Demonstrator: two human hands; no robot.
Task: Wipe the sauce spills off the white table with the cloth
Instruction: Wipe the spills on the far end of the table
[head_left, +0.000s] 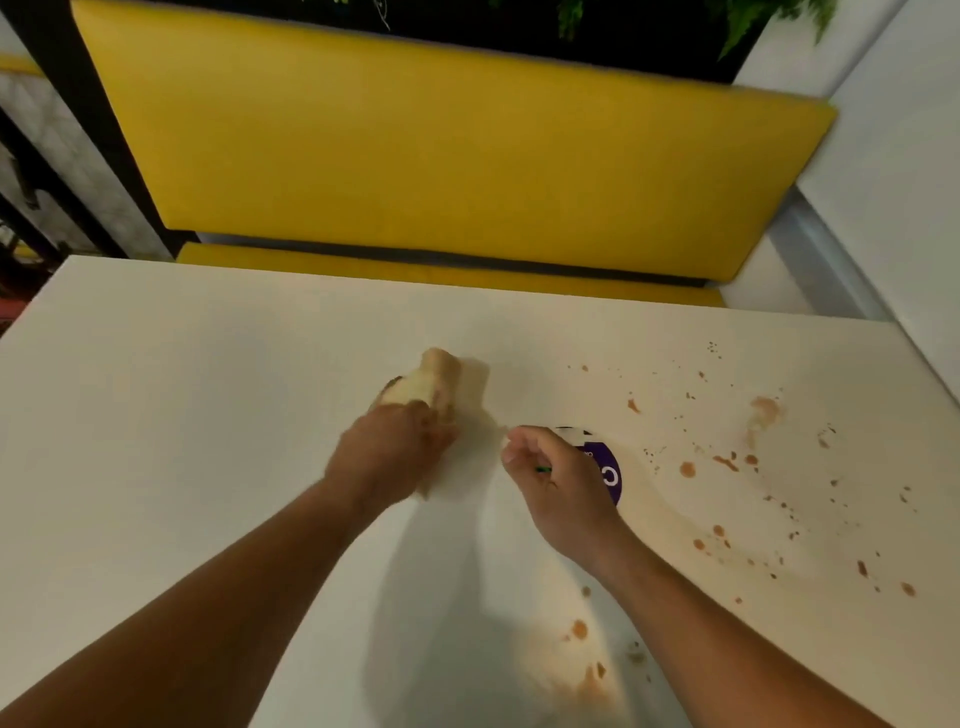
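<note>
A bunched pale yellow cloth (434, 379) rests on the white table (182, 415) near its middle, blurred by motion. My left hand (387, 452) grips the cloth's near end and presses it to the surface. My right hand (558, 483) lies just to the right with fingers curled, a thin green thing between them, partly covering a round purple sticker (608, 467). Brown sauce spills (763, 415) and many small drops spread over the table's right side. More sauce smears (582, 639) lie near the front edge, between my forearms.
A yellow padded bench (441, 156) stands behind the table's far edge. A white wall (893, 130) rises at the right. Dark metal framing (31, 182) is at the left, green leaves at the top.
</note>
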